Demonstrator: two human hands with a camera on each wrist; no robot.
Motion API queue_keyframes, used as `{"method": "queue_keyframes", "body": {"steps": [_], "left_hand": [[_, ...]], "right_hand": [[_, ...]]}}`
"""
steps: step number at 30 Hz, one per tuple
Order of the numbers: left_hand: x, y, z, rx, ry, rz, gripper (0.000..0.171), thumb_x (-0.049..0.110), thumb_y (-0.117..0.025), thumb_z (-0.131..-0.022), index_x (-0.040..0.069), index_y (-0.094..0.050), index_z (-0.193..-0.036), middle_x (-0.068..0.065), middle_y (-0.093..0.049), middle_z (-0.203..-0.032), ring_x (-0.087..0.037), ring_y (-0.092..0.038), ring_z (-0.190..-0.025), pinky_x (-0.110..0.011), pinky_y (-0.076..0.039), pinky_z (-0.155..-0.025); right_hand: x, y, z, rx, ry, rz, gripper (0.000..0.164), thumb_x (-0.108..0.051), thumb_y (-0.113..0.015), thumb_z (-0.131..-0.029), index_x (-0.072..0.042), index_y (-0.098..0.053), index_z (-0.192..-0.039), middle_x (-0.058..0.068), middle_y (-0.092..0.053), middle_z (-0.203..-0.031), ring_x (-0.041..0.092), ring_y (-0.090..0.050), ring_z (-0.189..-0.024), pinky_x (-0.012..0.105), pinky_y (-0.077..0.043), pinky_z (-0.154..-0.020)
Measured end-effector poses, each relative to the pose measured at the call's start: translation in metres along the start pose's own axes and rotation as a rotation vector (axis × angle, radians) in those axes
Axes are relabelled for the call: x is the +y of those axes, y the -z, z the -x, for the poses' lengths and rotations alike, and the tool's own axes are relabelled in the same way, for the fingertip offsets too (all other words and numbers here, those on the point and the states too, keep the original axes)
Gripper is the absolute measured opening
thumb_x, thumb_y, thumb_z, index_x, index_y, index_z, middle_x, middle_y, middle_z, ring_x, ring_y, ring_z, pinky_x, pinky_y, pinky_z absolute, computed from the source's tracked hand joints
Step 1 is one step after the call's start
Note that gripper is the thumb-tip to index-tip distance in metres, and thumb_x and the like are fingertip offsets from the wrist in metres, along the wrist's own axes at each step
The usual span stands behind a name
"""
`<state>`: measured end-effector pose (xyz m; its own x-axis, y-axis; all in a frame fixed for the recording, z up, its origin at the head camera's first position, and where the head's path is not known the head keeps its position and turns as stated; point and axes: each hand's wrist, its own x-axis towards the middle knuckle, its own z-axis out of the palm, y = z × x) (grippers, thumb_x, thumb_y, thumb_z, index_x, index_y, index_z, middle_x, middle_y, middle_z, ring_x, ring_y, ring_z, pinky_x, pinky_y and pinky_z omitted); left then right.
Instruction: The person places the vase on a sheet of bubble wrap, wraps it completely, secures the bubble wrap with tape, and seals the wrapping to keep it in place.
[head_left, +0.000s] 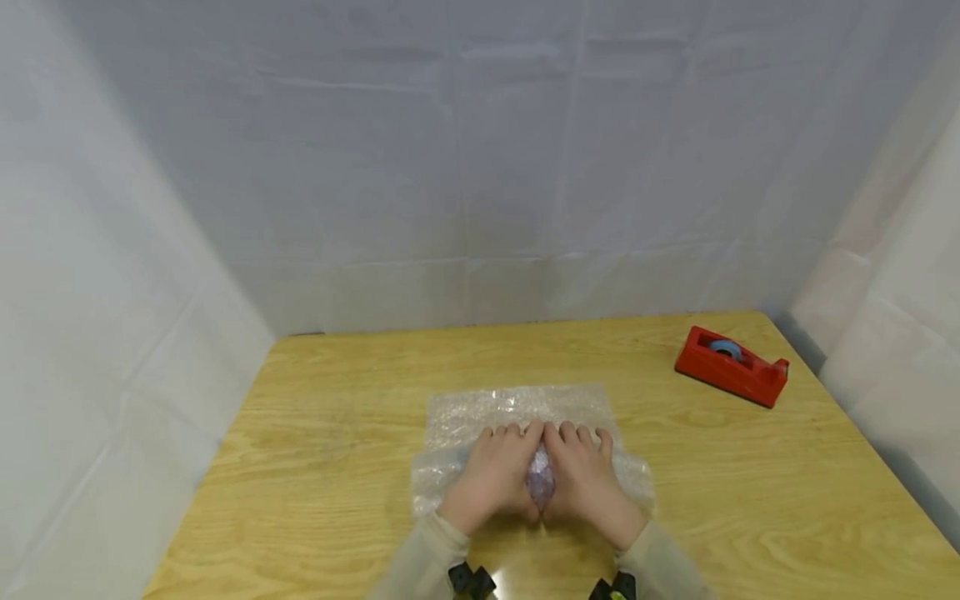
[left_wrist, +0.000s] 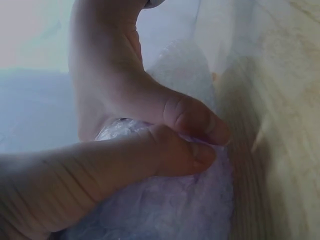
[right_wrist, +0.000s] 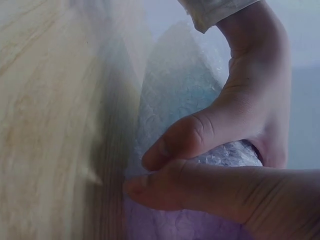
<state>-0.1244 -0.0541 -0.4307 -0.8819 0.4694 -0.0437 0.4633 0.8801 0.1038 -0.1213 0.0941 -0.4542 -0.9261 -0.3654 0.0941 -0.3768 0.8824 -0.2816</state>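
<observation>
Both hands sit side by side on a roll of clear bubble wrap [head_left: 540, 479] at the front middle of the table. The left hand [head_left: 498, 471] grips the roll from the left, the right hand [head_left: 581, 471] from the right. Fingers lie over the top, and the two thumbs press the near side, close together in both wrist views. A purple tint shows through the bubble wrap [left_wrist: 195, 205] between and below the thumbs; what is inside is hidden. Beyond the fingers, part of the sheet spreads flat, and the roll's ends stick out past each hand.
A red tape dispenser [head_left: 731, 367] with a roll of blue-looking tape [head_left: 725, 348] stands at the back right of the wooden table [head_left: 322, 467]. White sheeting [head_left: 465, 167] hangs behind the table and along both sides.
</observation>
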Motion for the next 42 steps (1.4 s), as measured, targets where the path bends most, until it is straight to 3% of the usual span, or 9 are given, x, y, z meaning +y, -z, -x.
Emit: {"method": "queue_keyframes", "body": {"steps": [5,10,15,20,25,36,42], "left_hand": [[-0.001,0.001,-0.001,-0.016,0.017,0.012,0.109,0.05,-0.095,-0.043,0.015,-0.045,-0.132,-0.011,-0.065,-0.11,-0.031,-0.062,-0.101,-0.049,-0.048,-0.092],[0.004,0.002,0.004,0.029,0.025,-0.081,0.111,0.057,-0.093,-0.046,0.01,-0.048,-0.137,-0.012,-0.06,-0.12,-0.03,-0.06,-0.106,-0.048,-0.048,-0.093],[0.01,0.0,0.006,0.09,0.043,-0.204,0.105,0.061,-0.091,-0.046,0.007,-0.054,-0.127,-0.009,-0.06,-0.111,-0.026,-0.059,-0.101,-0.043,-0.049,-0.087],[0.011,-0.007,0.005,0.117,0.05,-0.244,0.106,0.064,-0.091,-0.041,0.006,-0.053,-0.121,-0.008,-0.06,-0.103,-0.024,-0.059,-0.095,-0.04,-0.049,-0.082],[0.006,-0.008,0.0,0.129,0.038,-0.2,0.104,0.06,-0.092,-0.041,0.007,-0.053,-0.121,-0.009,-0.063,-0.103,-0.026,-0.06,-0.096,-0.04,-0.048,-0.084],[-0.002,-0.003,-0.01,0.04,0.046,-0.059,0.105,0.057,-0.093,-0.041,0.01,-0.052,-0.125,-0.008,-0.065,-0.103,-0.027,-0.061,-0.095,-0.042,-0.047,-0.086],[-0.009,0.002,-0.015,-0.017,0.02,0.012,0.103,0.053,-0.094,-0.043,0.01,-0.051,-0.126,-0.007,-0.066,-0.101,-0.027,-0.061,-0.094,-0.044,-0.047,-0.089]], "right_hand": [[0.0,0.003,-0.003,-0.027,0.014,-0.001,0.1,-0.042,-0.093,-0.039,-0.01,-0.053,-0.125,0.012,-0.059,-0.109,0.037,-0.055,-0.101,0.068,-0.03,-0.094],[0.001,0.004,-0.004,-0.049,0.014,-0.007,0.103,-0.042,-0.094,-0.039,-0.009,-0.052,-0.128,0.013,-0.058,-0.112,0.037,-0.055,-0.103,0.067,-0.03,-0.095],[0.002,0.005,-0.008,-0.077,0.013,-0.029,0.1,-0.04,-0.095,-0.039,-0.011,-0.052,-0.125,0.012,-0.058,-0.112,0.037,-0.055,-0.103,0.066,-0.029,-0.095],[0.004,0.006,-0.013,-0.127,0.016,-0.045,0.1,-0.043,-0.094,-0.039,-0.013,-0.052,-0.124,0.011,-0.058,-0.113,0.036,-0.055,-0.103,0.065,-0.03,-0.094],[0.007,0.009,-0.02,-0.185,0.02,-0.078,0.102,-0.043,-0.095,-0.041,-0.012,-0.051,-0.128,0.011,-0.059,-0.116,0.037,-0.056,-0.106,0.066,-0.032,-0.094],[0.013,0.017,-0.031,-0.295,0.031,-0.163,0.108,-0.037,-0.097,-0.043,-0.007,-0.048,-0.134,0.01,-0.061,-0.116,0.03,-0.056,-0.109,0.063,-0.03,-0.095],[0.015,0.017,-0.033,-0.295,0.025,-0.21,0.105,-0.033,-0.097,-0.045,-0.006,-0.051,-0.134,0.006,-0.064,-0.117,0.028,-0.058,-0.105,0.065,-0.026,-0.099]]}}
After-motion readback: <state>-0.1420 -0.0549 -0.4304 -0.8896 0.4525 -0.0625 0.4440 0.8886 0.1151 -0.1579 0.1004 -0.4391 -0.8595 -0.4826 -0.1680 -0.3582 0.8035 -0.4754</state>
